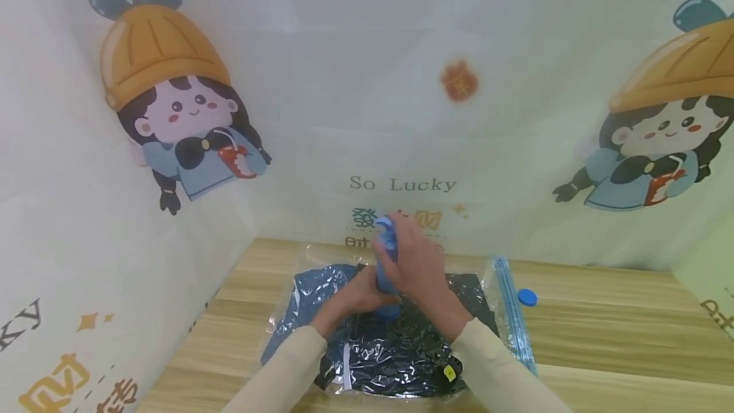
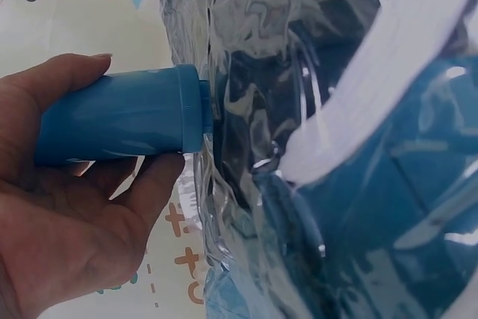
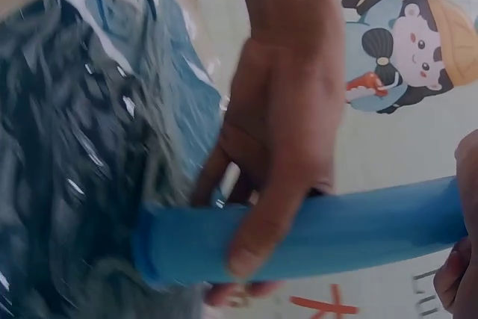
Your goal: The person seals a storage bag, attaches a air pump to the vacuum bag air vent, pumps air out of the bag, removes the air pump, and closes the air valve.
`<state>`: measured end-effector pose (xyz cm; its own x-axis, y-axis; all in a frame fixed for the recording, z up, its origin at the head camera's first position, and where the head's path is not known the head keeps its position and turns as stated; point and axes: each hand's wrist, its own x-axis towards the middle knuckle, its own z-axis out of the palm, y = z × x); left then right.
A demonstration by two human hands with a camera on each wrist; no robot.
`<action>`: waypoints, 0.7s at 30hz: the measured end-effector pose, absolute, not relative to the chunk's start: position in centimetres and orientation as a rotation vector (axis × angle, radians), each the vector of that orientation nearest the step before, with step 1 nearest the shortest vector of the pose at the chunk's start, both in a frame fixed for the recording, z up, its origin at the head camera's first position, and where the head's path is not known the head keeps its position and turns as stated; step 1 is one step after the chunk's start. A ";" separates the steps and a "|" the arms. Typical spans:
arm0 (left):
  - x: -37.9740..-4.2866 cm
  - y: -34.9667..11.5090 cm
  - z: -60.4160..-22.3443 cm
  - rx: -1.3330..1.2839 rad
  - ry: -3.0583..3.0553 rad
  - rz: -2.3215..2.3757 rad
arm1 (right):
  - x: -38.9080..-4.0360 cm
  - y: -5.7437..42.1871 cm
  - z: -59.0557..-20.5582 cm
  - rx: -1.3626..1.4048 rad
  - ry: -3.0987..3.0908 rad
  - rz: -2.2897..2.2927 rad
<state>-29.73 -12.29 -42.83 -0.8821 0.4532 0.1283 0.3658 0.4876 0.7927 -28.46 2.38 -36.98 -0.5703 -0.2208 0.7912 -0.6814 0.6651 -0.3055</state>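
A blue hand pump (image 1: 386,278) stands upright on a clear plastic storage bag (image 1: 304,301) with dark and blue folded clothes inside. My left hand (image 1: 362,292) wraps around the pump's lower barrel, just above the bag. Higher up, my right hand (image 1: 421,259) grips the top of the pump. In the left wrist view, the collared end of the pump (image 2: 119,113) meets the wrinkled bag film; the contact point itself is partly hidden. The right wrist view shows the long barrel (image 3: 358,222) between the left hand (image 3: 284,110) and the right hand (image 3: 467,207) at the edge.
A small round blue cap (image 1: 527,297) lies on the wood-grain table (image 1: 602,317), right of the bag. The bag's blue zip strip (image 1: 513,311) runs along its right side. A printed backdrop (image 1: 373,101) rises behind and at the left.
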 end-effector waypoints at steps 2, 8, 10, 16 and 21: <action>-29.6 -12.3 -43.0 0.724 2.637 1.348 | -28.2 2.3 -37.8 0.623 -2.179 0.870; -29.4 -12.1 -43.3 0.801 2.704 1.312 | -27.5 2.2 -41.2 0.447 -2.393 0.942; -29.4 -12.1 -43.2 0.807 2.721 1.279 | -27.4 2.2 -41.9 0.434 -2.416 0.935; -29.6 -12.1 -43.2 0.793 2.733 1.259 | -27.5 2.1 -42.5 0.435 -2.403 0.948; -29.8 -12.0 -43.4 0.763 2.729 1.278 | -27.5 2.0 -42.6 0.418 -2.418 0.948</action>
